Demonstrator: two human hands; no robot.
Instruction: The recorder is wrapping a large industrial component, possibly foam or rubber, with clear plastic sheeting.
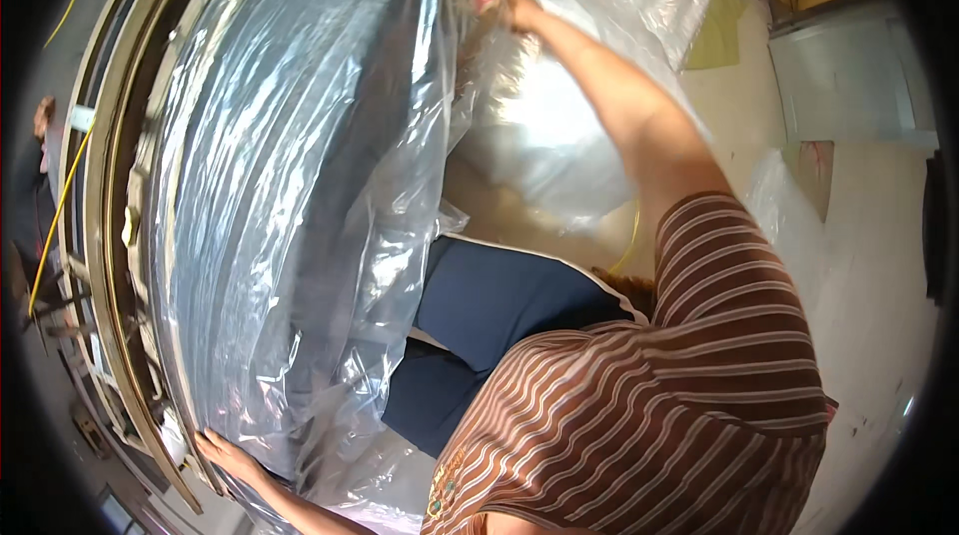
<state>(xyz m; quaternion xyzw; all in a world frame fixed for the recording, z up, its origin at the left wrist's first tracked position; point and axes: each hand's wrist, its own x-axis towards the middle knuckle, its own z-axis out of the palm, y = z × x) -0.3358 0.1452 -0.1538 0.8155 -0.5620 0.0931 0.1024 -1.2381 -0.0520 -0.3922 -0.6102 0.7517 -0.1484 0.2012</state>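
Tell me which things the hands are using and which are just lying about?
In use:
left hand on the wrapped grey panel
right hand gripping the clear plastic bag

Lying about:
yellow cable
grey box
loose plastic on the floor

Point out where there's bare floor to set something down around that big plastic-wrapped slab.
Bare pale floor lies right of the striped sleeve, below the grey cabinet. The middle is crowded: the wrapped slab, loose clear plastic under the right hand, and the left hand on the slab's lower edge. Metal frames fill the left.
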